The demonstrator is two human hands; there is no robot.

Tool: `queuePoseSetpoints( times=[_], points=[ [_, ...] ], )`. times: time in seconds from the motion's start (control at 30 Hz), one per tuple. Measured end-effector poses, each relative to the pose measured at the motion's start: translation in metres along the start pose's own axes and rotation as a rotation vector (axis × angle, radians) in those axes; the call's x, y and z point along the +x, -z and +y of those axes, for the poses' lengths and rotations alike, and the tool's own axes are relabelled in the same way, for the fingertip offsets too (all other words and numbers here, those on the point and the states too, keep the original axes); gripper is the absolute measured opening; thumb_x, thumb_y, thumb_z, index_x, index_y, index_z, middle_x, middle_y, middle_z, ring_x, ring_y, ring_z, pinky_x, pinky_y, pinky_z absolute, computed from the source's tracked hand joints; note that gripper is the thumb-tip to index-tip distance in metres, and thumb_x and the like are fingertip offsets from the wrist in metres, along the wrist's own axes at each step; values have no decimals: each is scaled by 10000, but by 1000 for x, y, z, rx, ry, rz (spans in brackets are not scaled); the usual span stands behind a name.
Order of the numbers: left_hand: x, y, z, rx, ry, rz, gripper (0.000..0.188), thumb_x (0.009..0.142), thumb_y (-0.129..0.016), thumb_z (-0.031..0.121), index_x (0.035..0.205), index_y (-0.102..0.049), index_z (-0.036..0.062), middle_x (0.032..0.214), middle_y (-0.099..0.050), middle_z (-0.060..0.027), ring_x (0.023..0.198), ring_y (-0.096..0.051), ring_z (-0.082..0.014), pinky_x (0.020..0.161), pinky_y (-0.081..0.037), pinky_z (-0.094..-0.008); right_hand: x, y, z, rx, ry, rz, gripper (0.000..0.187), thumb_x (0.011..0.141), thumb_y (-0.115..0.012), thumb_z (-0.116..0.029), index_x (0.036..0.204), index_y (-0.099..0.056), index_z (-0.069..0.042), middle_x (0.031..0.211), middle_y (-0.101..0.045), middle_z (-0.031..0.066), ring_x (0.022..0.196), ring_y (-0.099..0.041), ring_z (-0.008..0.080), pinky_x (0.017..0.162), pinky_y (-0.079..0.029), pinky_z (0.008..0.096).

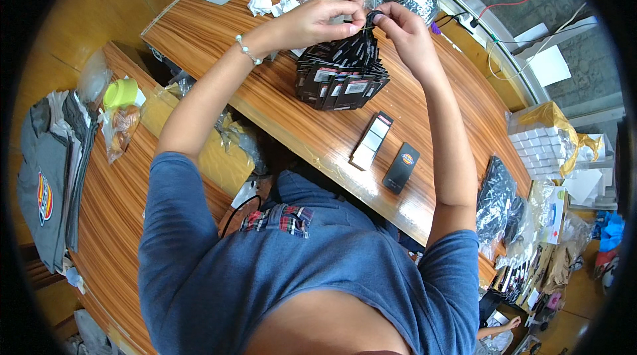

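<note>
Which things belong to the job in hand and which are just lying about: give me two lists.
Probably the job: bunch of black tags, at the fingers; pale tag; dark tag beside it.

Seemingly just lying about: crumpled white paper; folded grey clothes; green roll.

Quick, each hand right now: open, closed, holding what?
Left hand: closed in a pinch above the black tags; what it grips is too small to tell.
Right hand: closed, pinching a small dark piece.

- Fanned black cardboard tags [342,79] on the brown wood-grain table [282,99]
- Narrow white-and-black card stack [371,141] before the tags
- Flat black rectangular card [401,172] right of that stack
</note>
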State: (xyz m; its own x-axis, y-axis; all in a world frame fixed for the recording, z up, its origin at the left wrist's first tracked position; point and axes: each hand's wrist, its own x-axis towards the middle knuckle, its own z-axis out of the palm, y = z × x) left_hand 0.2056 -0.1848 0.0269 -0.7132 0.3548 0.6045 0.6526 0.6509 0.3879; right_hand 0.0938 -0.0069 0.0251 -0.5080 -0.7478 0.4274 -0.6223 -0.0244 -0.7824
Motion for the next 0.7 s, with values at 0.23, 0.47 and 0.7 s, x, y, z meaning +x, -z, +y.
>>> queuePoseSetpoints(
  times=[0.23, 0.47, 0.7],
  points=[
    [-13, 3, -13, 250, 12, -114, 223, 859, -514, 226, 761, -486, 28, 773, -443, -67, 830, -421, -223, 820, -348, -342, -12, -8, -1, 694, -396, 142, 88, 855, -548, -124, 879, -561, -40, 670, -480, -41, 602, -409, 40, 573, -378, 184],
    [-5, 0, -2, 248, 26, -32, 244, 854, -528, 233, 729, -484, 28, 716, -430, -62, 768, -411, -216, 779, -344, -334, -8, 7, -16, -322, 29, -96, 178, 758, -601, -140, 789, -587, 35, 664, -565, 71, 591, -510, 133, 560, -416, 265],
    [-1, 0, 16, 243, -2, -8, 235, 838, -546, 261, 752, -528, 42, 745, -487, -50, 791, -440, -215, 792, -349, -340, -10, -1, -18, 130, -70, 14, 130, 799, -531, -89, 820, -583, 28, 700, -571, 59, 635, -522, 130, 590, -430, 272]
  ],
)
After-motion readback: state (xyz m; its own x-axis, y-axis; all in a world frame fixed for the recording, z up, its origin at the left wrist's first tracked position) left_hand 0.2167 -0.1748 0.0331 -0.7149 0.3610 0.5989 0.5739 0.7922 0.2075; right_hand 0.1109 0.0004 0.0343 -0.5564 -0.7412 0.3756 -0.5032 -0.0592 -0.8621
